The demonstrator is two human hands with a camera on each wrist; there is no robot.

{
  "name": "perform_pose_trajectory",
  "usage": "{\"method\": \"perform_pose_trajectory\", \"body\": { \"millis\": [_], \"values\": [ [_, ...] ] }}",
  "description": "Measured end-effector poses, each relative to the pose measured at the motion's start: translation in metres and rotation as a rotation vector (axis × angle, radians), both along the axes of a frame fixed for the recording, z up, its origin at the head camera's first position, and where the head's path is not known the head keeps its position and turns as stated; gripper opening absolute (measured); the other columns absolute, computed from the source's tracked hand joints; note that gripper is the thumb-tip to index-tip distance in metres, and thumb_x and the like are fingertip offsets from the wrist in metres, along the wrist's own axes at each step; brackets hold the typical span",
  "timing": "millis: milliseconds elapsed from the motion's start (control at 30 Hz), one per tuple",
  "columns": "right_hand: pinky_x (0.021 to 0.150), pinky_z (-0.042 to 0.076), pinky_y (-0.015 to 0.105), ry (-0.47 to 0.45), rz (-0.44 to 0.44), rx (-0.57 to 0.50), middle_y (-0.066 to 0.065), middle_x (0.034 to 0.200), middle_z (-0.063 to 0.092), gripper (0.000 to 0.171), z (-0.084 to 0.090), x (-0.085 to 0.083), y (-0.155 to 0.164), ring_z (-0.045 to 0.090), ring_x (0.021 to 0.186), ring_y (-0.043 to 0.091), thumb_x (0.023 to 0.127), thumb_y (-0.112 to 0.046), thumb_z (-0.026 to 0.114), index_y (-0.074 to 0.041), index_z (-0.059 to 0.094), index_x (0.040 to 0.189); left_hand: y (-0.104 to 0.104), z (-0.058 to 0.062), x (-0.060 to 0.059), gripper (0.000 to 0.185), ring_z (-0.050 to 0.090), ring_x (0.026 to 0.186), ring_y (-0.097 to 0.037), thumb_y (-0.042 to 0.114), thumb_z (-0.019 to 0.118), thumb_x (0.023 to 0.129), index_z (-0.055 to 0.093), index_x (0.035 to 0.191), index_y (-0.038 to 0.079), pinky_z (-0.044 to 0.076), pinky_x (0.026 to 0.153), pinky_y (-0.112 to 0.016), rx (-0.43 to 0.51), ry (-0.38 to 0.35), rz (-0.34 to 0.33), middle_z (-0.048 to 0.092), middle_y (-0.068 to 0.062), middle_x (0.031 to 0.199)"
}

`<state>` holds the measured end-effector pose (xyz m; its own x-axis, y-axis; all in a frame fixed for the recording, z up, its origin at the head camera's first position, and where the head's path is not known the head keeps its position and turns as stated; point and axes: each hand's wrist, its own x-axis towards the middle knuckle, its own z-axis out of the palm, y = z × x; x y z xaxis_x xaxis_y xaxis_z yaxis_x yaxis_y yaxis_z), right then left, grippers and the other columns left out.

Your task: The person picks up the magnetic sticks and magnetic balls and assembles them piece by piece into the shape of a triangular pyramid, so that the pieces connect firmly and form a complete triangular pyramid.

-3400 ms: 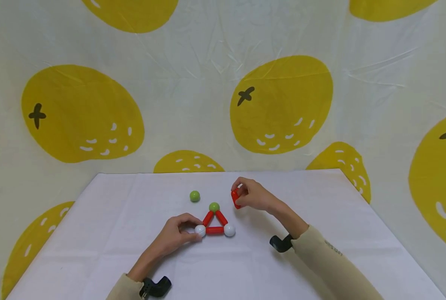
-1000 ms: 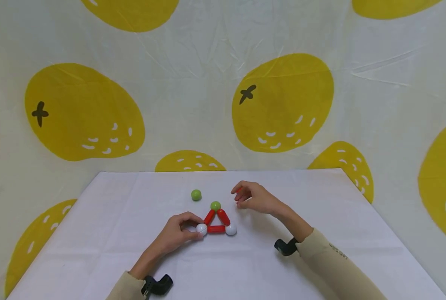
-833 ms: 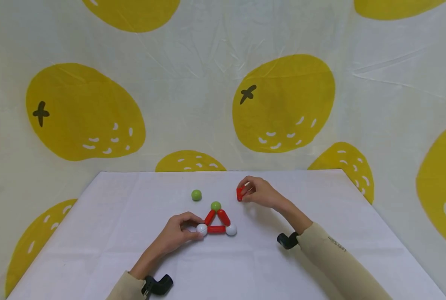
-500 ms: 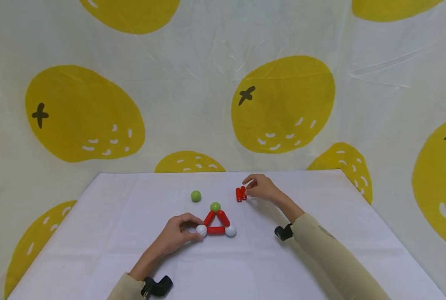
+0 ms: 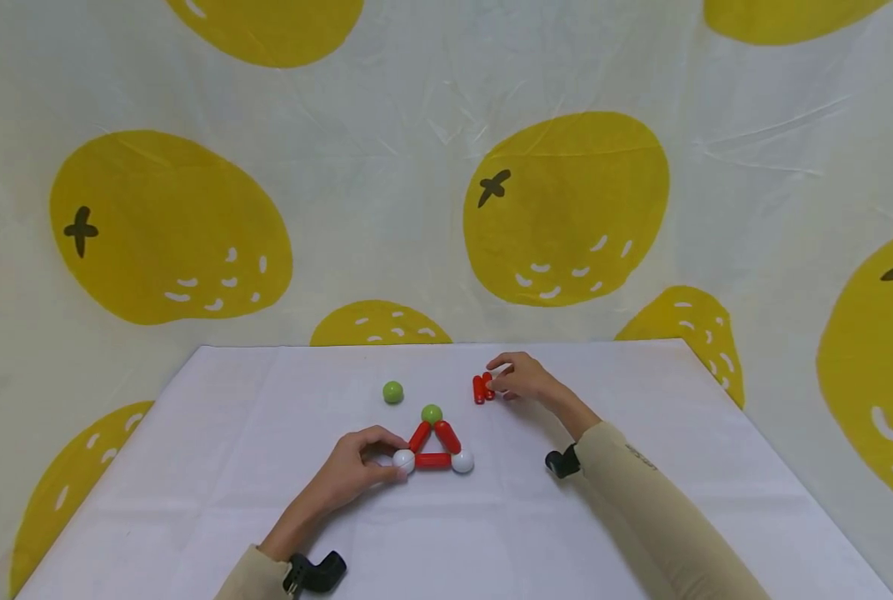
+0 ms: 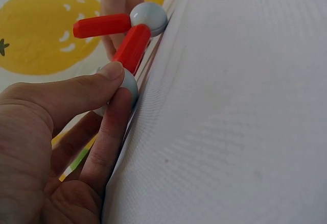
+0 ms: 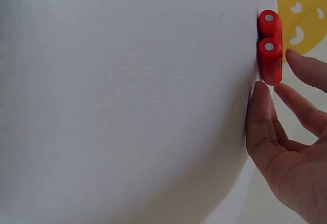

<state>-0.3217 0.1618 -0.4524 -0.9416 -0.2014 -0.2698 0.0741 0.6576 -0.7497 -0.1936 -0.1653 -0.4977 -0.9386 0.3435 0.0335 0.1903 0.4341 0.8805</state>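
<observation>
We've got our left hand (image 5: pixel 351 468) pinching the near-left white ball (image 5: pixel 402 461) of a red-rod triangle (image 5: pixel 433 461) on white cloth (image 5: pixel 446 542); farther back, our right hand (image 5: pixel 523 377), fingers loosely apart, is right at two side-by-side red rods (image 5: pixel 479 390).

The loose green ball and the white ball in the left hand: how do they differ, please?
The left hand pinches the white ball; no hand touches the loose green ball.
The white ball forms a corner of the red-rod triangle; the loose green ball lies apart, farther back.
Both are round and shiny.
</observation>
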Motion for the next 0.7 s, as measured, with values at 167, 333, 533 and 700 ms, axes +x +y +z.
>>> {"method": "perform_pose_trajectory", "body": {
  "millis": [167, 333, 533, 700],
  "values": [
    [0.08, 0.06, 0.029, 0.0, 0.002, 0.006, 0.016, 0.119, 0.069, 0.035, -0.0008, -0.0003, -0.0006, 0.068, 0.093, 0.022, 0.098, -0.019, 0.07, -0.007, 0.066, 0.13, 0.0001, 0.0014, 0.0009, 0.03, 0.065, 0.108, -0.013, 0.027, 0.086, 0.085, 0.075, 0.113, 0.029, 0.052, 0.093, -0.023, 0.006, -0.017, 0.01, 0.073, 0.008, 0.112],
    [0.077, 0.06, 0.028, 0.015, 0.0, 0.012, 0.016, 0.116, 0.07, 0.031, -0.0002, -0.0017, 0.0, 0.068, 0.09, 0.021, 0.096, -0.018, 0.072, -0.005, 0.067, 0.125, 0.0005, 0.003, 0.001, 0.03, 0.065, 0.108, -0.013, 0.027, 0.086, 0.085, 0.075, 0.113, 0.03, 0.052, 0.094, -0.023, 0.011, -0.024, 0.016, 0.072, 0.009, 0.112],
    [0.077, 0.061, 0.03, 0.01, -0.03, -0.008, 0.014, 0.105, 0.07, 0.031, 0.0015, -0.0007, -0.0018, 0.068, 0.087, 0.023, 0.093, -0.017, 0.075, -0.006, 0.063, 0.12, 0.0004, 0.0016, 0.0009, 0.03, 0.065, 0.108, -0.012, 0.026, 0.086, 0.085, 0.075, 0.113, 0.028, 0.051, 0.095, -0.022, 0.013, -0.022, 0.013, 0.073, 0.009, 0.112],
    [0.078, 0.061, 0.03, 0.007, -0.077, -0.017, 0.015, 0.103, 0.069, 0.032, 0.0018, 0.0031, -0.005, 0.068, 0.085, 0.024, 0.093, -0.014, 0.073, -0.006, 0.06, 0.121, 0.0009, 0.0015, 0.0009, 0.031, 0.065, 0.108, -0.011, 0.026, 0.086, 0.084, 0.075, 0.114, 0.027, 0.051, 0.095, -0.022, 0.013, -0.019, 0.005, 0.073, 0.008, 0.112]
  ]
}}
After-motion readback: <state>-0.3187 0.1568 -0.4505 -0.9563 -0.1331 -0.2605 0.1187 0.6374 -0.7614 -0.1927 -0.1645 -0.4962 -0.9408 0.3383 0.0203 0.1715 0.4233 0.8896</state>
